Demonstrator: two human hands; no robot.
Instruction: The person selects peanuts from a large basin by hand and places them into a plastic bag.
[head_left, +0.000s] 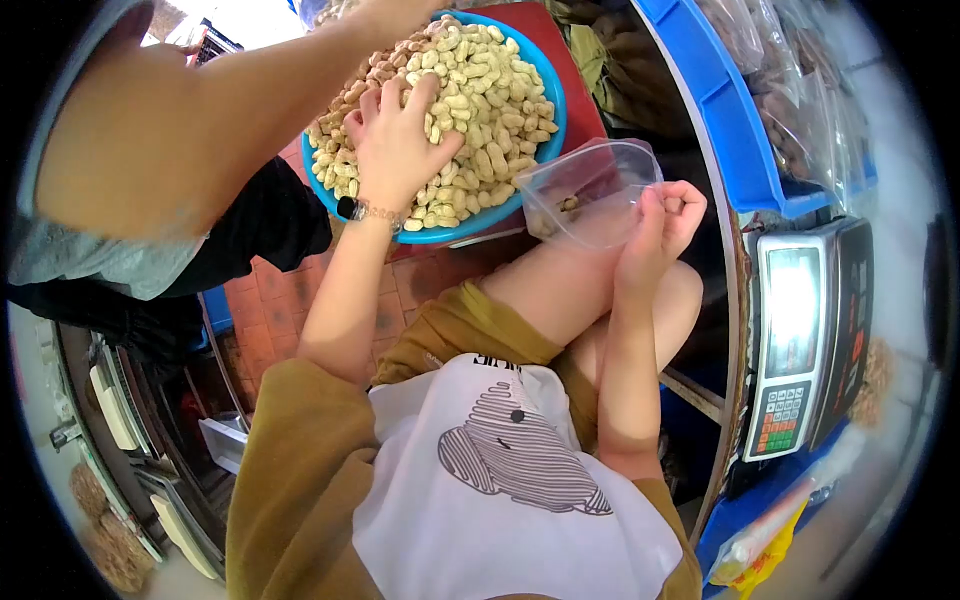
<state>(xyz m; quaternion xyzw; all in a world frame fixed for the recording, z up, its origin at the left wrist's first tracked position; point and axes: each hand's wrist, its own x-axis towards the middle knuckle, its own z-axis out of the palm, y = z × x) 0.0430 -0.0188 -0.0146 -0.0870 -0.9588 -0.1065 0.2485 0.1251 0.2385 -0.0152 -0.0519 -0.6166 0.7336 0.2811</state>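
Observation:
My left hand (398, 150), with a dark watch and a bracelet at the wrist, lies on the heap of unshelled peanuts (490, 100). Its fingers are spread and the thumb points off to the right; the fingertips touch the nuts. The peanuts are piled in a round blue basin (556, 90). Right of the basin, my right hand (668, 218) pinches the rim of a clear plastic bag (590, 205). The bag's mouth gapes wide above my thigh. A small brownish bit shows through the plastic; whether it lies inside, I cannot tell.
Another person's arm (250, 110) reaches across from the left over the basin's far side. A red surface (540, 30) supports the basin. To the right are a weighing scale (795, 330), a blue tray (700, 80) and bagged goods (800, 110). Reddish tiles (270, 300) cover the floor.

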